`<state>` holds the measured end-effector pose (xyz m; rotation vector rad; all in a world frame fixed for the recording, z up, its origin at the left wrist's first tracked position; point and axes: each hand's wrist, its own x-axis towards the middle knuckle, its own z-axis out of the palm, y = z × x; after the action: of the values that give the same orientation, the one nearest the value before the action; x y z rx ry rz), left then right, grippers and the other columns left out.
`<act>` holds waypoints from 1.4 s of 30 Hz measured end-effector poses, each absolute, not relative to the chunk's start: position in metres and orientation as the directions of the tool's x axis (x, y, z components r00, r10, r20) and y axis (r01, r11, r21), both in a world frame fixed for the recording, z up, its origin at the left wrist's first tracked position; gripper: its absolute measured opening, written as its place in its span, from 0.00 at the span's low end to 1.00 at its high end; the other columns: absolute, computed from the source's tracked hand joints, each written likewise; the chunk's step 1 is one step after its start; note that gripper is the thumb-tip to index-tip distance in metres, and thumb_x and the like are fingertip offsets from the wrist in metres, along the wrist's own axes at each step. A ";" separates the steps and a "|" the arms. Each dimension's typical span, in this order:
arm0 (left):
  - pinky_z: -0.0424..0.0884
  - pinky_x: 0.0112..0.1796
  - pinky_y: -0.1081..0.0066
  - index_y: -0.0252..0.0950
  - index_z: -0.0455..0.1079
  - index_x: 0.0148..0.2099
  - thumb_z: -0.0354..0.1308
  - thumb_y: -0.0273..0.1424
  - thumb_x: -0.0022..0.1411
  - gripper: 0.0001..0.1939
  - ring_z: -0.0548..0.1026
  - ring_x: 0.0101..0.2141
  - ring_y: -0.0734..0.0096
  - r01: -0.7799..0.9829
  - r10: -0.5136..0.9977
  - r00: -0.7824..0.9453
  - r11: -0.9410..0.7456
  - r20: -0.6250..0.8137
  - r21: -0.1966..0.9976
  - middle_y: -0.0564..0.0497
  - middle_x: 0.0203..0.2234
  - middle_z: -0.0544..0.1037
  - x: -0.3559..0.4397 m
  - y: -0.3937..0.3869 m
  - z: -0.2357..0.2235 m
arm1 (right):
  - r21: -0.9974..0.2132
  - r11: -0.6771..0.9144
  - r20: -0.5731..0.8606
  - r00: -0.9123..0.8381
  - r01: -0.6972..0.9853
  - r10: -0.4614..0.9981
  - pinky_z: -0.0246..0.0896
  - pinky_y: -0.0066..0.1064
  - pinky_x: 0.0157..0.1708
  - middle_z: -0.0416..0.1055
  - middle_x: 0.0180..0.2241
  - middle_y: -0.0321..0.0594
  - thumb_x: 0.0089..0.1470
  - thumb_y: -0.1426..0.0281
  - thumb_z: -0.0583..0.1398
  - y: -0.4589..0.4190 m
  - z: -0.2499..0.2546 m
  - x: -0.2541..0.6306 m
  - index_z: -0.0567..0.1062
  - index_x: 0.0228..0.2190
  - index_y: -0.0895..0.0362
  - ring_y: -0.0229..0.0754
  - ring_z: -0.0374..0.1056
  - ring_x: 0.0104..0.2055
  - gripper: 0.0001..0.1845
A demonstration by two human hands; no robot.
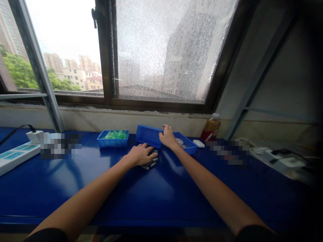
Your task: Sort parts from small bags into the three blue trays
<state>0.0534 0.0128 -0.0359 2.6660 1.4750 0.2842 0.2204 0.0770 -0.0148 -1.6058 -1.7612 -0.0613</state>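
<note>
The middle blue plastic bin (148,135) is tipped on its side, and my right hand (168,137) grips its right end. In front of that bin lies a pile of small dark cylinders that look like batteries (151,164). My left hand (141,154) rests over the pile with its fingers spread, hiding part of it. Behind my right wrist stands another blue bin (190,148) with small pale items inside, partly covered by my arm. To the left, a third blue bin (112,143) holds shiny green pieces (116,134).
A white power strip (20,156) with a plug lies at the left of the blue table (121,201). A drink bottle (210,127) and a small white case (199,143) stand at the back right. Metal posts (54,114) and a window bound the far side.
</note>
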 end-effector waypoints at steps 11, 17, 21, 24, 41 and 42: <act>0.51 0.51 0.41 0.50 0.52 0.62 0.31 0.55 0.60 0.32 0.54 0.59 0.47 0.778 0.792 0.611 -0.599 -0.008 0.190 0.45 0.61 0.54 0.054 0.001 -0.025 | -0.414 -0.018 0.367 0.184 0.910 0.912 0.61 0.32 0.39 0.73 0.37 0.53 0.49 0.70 0.54 0.128 0.000 0.221 0.73 0.35 0.62 0.48 0.69 0.42 0.13; 0.58 0.52 0.55 0.44 0.55 0.61 0.33 0.54 0.61 0.33 0.61 0.56 0.53 0.738 0.755 0.653 -0.653 0.061 0.168 0.45 0.58 0.60 0.051 0.012 -0.026 | -0.316 0.131 0.526 0.058 0.940 0.849 0.56 0.32 0.47 0.67 0.46 0.51 0.53 0.64 0.52 0.093 0.011 0.224 0.68 0.47 0.60 0.45 0.65 0.47 0.21; 0.51 0.55 0.51 0.43 0.51 0.63 0.32 0.56 0.60 0.36 0.55 0.59 0.52 0.723 0.738 0.674 -0.663 0.012 0.193 0.43 0.61 0.55 0.048 0.014 -0.028 | -0.202 0.020 0.606 0.109 0.979 0.788 0.54 0.43 0.47 0.65 0.47 0.52 0.52 0.60 0.52 0.058 0.001 0.282 0.68 0.47 0.58 0.53 0.61 0.50 0.23; 0.45 0.54 0.44 0.45 0.49 0.63 0.29 0.55 0.60 0.35 0.50 0.61 0.51 0.729 0.745 0.667 -0.651 -0.006 0.212 0.43 0.62 0.52 0.053 0.009 -0.031 | -0.331 -0.194 0.310 0.301 0.924 0.902 0.58 0.39 0.38 0.68 0.41 0.56 0.46 0.57 0.58 0.049 -0.006 0.327 0.73 0.40 0.62 0.55 0.65 0.44 0.24; 0.45 0.56 0.49 0.36 0.45 0.65 0.30 0.52 0.63 0.36 0.44 0.62 0.51 0.774 0.788 0.616 -0.598 -0.028 0.206 0.39 0.63 0.47 0.032 0.010 -0.044 | -0.475 0.078 0.498 0.194 0.877 0.845 0.49 0.25 0.23 0.64 0.21 0.34 0.44 0.67 0.58 0.015 0.026 0.316 0.68 0.27 0.57 0.36 0.60 0.24 0.07; 0.45 0.56 0.47 0.36 0.45 0.65 0.29 0.51 0.63 0.35 0.44 0.62 0.51 0.784 0.797 0.604 -0.589 -0.023 0.197 0.39 0.63 0.46 0.031 0.007 -0.044 | -0.456 0.086 0.514 0.183 0.886 0.838 0.49 0.26 0.23 0.64 0.20 0.34 0.43 0.67 0.57 0.010 0.028 0.306 0.68 0.26 0.57 0.36 0.60 0.24 0.06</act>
<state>0.0310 0.0069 -0.0445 2.6422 1.3159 0.0999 0.3063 0.0099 0.0281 -1.7333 -1.6389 -0.0828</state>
